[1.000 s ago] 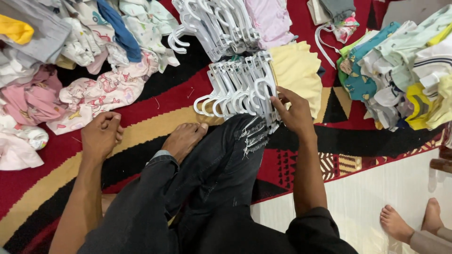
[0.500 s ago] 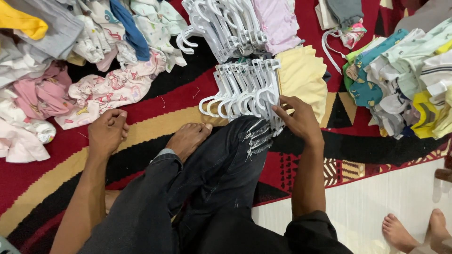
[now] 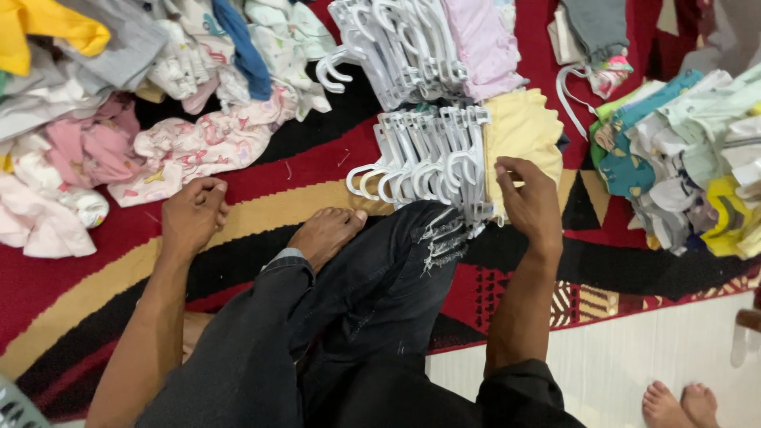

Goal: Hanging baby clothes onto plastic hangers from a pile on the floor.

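I sit on a patterned rug [image 3: 261,170] in dark jeans, one bare foot [image 3: 326,231] tucked in front of me. My right hand [image 3: 529,200] rests against the near end of a row of white plastic hangers [image 3: 428,154] carrying folded yellow clothes [image 3: 523,131]; its fingers touch the yellow fabric at the hanger edge. My left hand [image 3: 193,215] is planted on the rug as a loose fist, holding nothing, close to a pink printed garment [image 3: 198,150].
A second row of white hangers [image 3: 392,47] with pink clothes lies farther back. Loose clothes pile at the left [image 3: 71,87], and stacked green, teal and yellow garments [image 3: 682,158] sit at the right. Another person's bare feet [image 3: 686,404] show on the white floor at lower right.
The view has drifted, so everything sits slightly lower and to the right. My right hand has shifted a little along the hanger row toward the yellow clothes. The left hand stays put.
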